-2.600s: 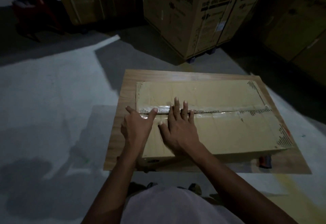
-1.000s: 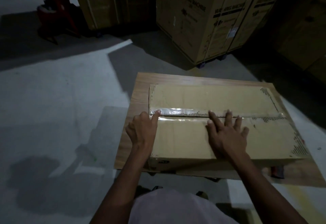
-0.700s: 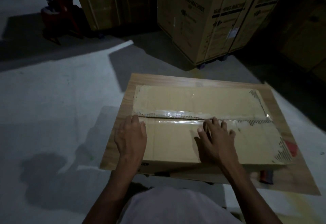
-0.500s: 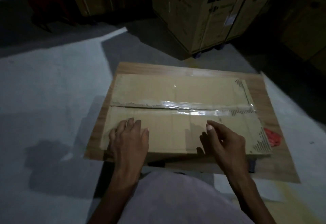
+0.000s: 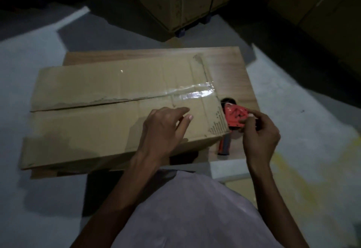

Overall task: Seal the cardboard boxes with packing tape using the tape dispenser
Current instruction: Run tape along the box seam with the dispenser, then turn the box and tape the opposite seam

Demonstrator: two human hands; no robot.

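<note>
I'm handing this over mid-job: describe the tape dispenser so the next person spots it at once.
Find the flat brown cardboard box on the wooden board. Just off its right end, on the board, lies the red plastic tape dispenser, the right hand pinching it. It is the only red thing there.

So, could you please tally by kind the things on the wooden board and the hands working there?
Cardboard box: 1
Tape dispenser: 1
Hands: 2, left hand on the box, right hand at the dispenser
Total: 4
</note>
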